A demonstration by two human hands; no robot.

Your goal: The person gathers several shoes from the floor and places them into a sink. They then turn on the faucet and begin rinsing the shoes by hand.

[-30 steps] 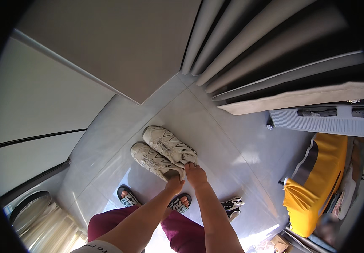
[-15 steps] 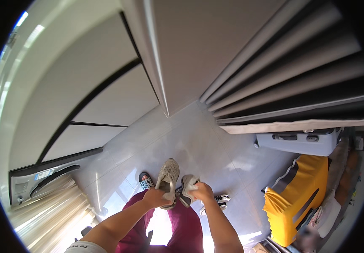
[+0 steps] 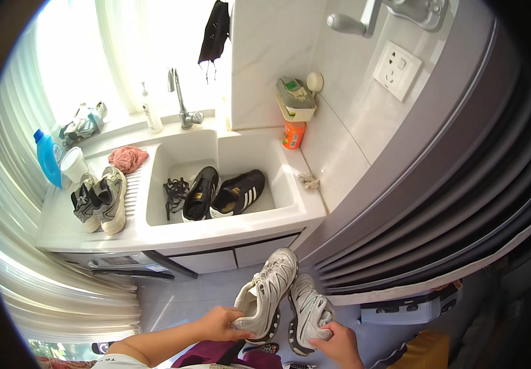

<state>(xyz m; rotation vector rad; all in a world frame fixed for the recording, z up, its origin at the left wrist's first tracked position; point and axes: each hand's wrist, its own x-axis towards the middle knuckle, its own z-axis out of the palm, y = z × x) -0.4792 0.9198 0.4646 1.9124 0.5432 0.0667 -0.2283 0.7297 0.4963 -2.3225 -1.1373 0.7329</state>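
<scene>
My left hand (image 3: 224, 324) grips a white-grey sneaker (image 3: 268, 289) by its heel, toe pointing away from me. In my right hand (image 3: 337, 343) is the matching sneaker (image 3: 305, 313), also held at the heel. Both shoes are in the air below the sink's front edge, close together with their dark studded soles facing each other. Beyond them, a pair of black sneakers with white stripes (image 3: 239, 194) lies in the white sink (image 3: 284, 215), beside loose black laces (image 3: 176, 195). A pair of grey sneakers (image 3: 110, 200) stands on the ribbed counter left of the basin.
A pink cloth (image 3: 128, 158), white cup (image 3: 74, 163) and blue bottle (image 3: 47, 158) stand at the counter's left. Behind the basin rise a faucet (image 3: 182, 104) and pump bottle (image 3: 150, 111). A grey curtain (image 3: 425, 209) hangs at right, above a pale suitcase (image 3: 394, 311).
My view has swung up from the floor to the sink and counter. The two sneakers stay in my hands, now raised in front of the sink cabinet.
</scene>
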